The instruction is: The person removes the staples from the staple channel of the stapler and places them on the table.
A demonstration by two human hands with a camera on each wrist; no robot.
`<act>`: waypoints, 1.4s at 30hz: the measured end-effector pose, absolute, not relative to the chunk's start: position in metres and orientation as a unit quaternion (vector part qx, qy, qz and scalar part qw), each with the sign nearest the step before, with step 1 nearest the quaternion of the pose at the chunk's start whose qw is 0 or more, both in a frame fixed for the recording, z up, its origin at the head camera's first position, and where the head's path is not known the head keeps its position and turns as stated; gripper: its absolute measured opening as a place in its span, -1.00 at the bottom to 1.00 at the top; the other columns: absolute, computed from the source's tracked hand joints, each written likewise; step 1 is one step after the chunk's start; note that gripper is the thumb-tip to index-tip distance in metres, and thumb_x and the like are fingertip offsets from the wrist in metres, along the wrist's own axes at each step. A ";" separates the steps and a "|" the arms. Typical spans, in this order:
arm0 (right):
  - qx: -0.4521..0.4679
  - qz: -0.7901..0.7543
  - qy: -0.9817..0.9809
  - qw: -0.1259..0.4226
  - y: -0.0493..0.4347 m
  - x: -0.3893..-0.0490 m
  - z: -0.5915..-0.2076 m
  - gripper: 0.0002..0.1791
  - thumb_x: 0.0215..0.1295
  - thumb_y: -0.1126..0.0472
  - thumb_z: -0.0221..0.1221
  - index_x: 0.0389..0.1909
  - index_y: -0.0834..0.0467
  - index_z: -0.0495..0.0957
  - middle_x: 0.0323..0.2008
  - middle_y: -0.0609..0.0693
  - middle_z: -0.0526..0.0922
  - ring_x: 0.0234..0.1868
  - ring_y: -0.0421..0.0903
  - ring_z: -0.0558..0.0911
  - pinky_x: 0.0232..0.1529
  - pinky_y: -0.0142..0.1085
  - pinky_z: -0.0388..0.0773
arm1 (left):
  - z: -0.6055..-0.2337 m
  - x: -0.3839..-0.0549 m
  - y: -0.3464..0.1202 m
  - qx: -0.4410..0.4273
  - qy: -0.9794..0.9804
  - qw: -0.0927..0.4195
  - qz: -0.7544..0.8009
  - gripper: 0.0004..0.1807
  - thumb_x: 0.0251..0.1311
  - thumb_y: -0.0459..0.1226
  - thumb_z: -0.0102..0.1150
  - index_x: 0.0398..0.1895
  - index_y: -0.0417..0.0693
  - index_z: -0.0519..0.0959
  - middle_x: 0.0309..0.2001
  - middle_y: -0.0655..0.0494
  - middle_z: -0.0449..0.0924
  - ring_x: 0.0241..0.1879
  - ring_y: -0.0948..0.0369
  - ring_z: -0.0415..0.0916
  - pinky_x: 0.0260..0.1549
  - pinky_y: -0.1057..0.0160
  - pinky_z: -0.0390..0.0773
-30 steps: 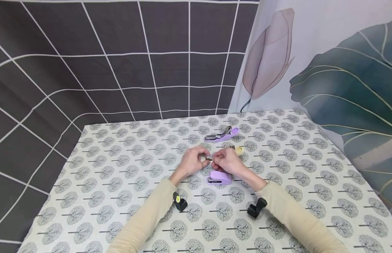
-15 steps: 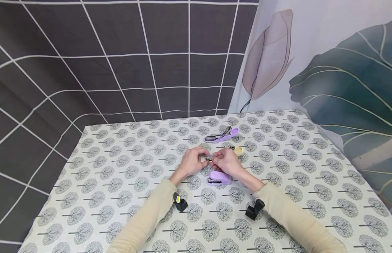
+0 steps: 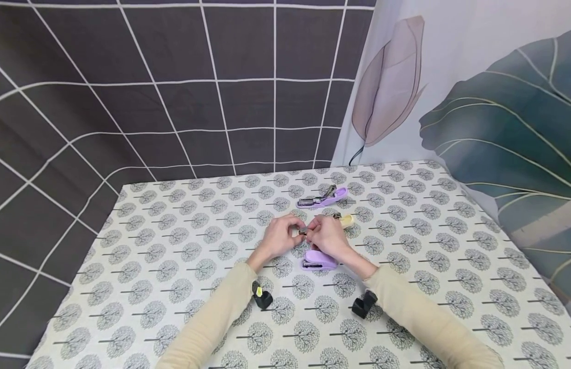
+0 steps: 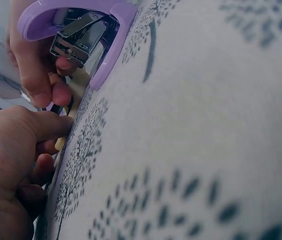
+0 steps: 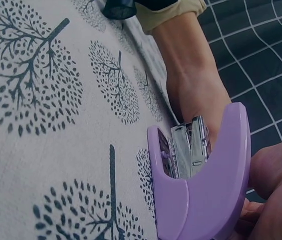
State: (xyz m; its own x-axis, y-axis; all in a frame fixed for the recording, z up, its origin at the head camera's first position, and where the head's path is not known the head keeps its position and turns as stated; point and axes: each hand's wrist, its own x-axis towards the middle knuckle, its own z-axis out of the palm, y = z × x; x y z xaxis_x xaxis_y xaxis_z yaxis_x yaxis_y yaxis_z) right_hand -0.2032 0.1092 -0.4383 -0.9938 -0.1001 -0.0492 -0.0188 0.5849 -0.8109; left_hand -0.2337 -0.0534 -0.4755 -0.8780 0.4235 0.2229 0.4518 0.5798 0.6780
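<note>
A pale yellow stapler (image 3: 346,221) lies between my hands with its top swung up, much of it covered by the right hand. My left hand (image 3: 279,234) curls thumb and fingers round its front end. My right hand (image 3: 329,234) pinches a small silvery strip (image 3: 303,231) at the stapler's front, close to the left fingertips; its kind is too small to tell. Right beside the right hand, on the near side, stands a purple stapler (image 3: 319,260), its metal front showing in the left wrist view. In that view, fingers hide most of the yellow stapler (image 4: 60,142).
Farther back lies another purple stapler (image 3: 322,197), its top swung up. The tree-print tablecloth (image 3: 174,287) covers the table. A dark grid curtain (image 3: 174,77) hangs behind, with a leaf-print curtain (image 3: 497,128) at the right.
My right hand and forearm have shifted slightly left, bringing the right fingers closer to the left fingertips. Less of the silvery strip shows now. The left hand stays in place.
</note>
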 end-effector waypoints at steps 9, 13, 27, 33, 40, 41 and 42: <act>-0.038 -0.433 0.900 0.024 0.109 -0.204 -0.444 -0.78 0.17 0.42 0.29 -0.16 0.31 0.54 -0.59 -0.01 0.64 -0.70 -0.16 0.58 -0.69 -0.32 0.43 | -0.476 -0.234 -0.053 -0.250 -0.890 0.026 -0.382 -0.73 -0.02 -0.33 0.51 -0.20 -0.04 0.71 -0.31 0.21 0.64 -0.56 0.35 0.35 -0.49 0.34 0.38; -0.051 -0.428 0.902 0.016 0.110 -0.204 -0.445 -0.76 0.17 0.43 0.29 -0.13 0.28 0.57 -0.59 -0.02 0.66 -0.71 -0.17 0.57 -0.72 -0.34 0.39 | -0.477 -0.233 -0.053 -0.249 -0.891 0.025 -0.378 -0.72 -0.02 -0.34 0.51 -0.19 -0.05 0.71 -0.29 0.19 0.65 -0.55 0.35 0.35 -0.48 0.34 0.39; -0.047 -0.482 0.874 0.047 0.114 -0.205 -0.443 -0.81 0.22 0.50 0.21 -0.15 0.31 0.55 -0.55 0.09 0.68 -0.73 -0.14 0.55 -0.74 -0.40 0.41 | -0.474 -0.233 -0.053 -0.244 -0.891 0.016 -0.382 -0.72 -0.01 -0.32 0.51 -0.18 -0.05 0.70 -0.29 0.20 0.64 -0.53 0.33 0.36 -0.47 0.34 0.39; -0.036 -0.517 0.853 0.068 0.116 -0.204 -0.440 -0.81 0.26 0.50 0.20 -0.12 0.31 0.53 -0.53 0.12 0.68 -0.73 -0.14 0.54 -0.70 -0.35 0.50 | -0.475 -0.233 -0.053 -0.240 -0.894 0.014 -0.377 -0.71 -0.01 -0.32 0.51 -0.17 -0.06 0.70 -0.27 0.19 0.64 -0.52 0.32 0.36 -0.46 0.32 0.39; -0.027 -0.536 0.841 0.076 0.123 -0.203 -0.437 -0.80 0.28 0.48 0.19 -0.09 0.28 0.53 -0.50 0.13 0.69 -0.72 -0.11 0.57 -0.68 -0.30 0.54 | -0.476 -0.233 -0.053 -0.239 -0.896 0.011 -0.374 -0.70 0.01 -0.31 0.50 -0.14 -0.05 0.70 -0.23 0.18 0.66 -0.52 0.32 0.36 -0.43 0.30 0.40; -0.027 -0.536 0.840 0.075 0.124 -0.203 -0.437 -0.80 0.29 0.48 0.19 -0.10 0.28 0.53 -0.50 0.13 0.69 -0.72 -0.10 0.57 -0.69 -0.29 0.54 | -0.476 -0.233 -0.053 -0.239 -0.896 0.011 -0.374 -0.71 0.01 -0.31 0.50 -0.15 -0.05 0.70 -0.23 0.18 0.66 -0.52 0.32 0.36 -0.43 0.30 0.40; -0.026 -0.538 0.839 0.076 0.125 -0.203 -0.437 -0.81 0.30 0.46 0.19 -0.09 0.28 0.53 -0.49 0.14 0.69 -0.72 -0.10 0.57 -0.69 -0.29 0.54 | -0.475 -0.233 -0.053 -0.240 -0.896 0.011 -0.374 -0.71 0.01 -0.31 0.50 -0.15 -0.05 0.70 -0.24 0.18 0.65 -0.52 0.32 0.36 -0.43 0.30 0.39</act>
State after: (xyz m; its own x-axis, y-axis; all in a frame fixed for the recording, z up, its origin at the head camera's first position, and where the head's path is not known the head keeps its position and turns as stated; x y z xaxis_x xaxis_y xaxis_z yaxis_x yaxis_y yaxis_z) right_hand -0.2032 0.1248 -0.4371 -0.9871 -0.1255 -0.1000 0.0383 0.4206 -0.9064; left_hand -0.2328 -0.0529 -0.4754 -0.8846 0.4215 0.1995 0.4383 0.6051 0.6647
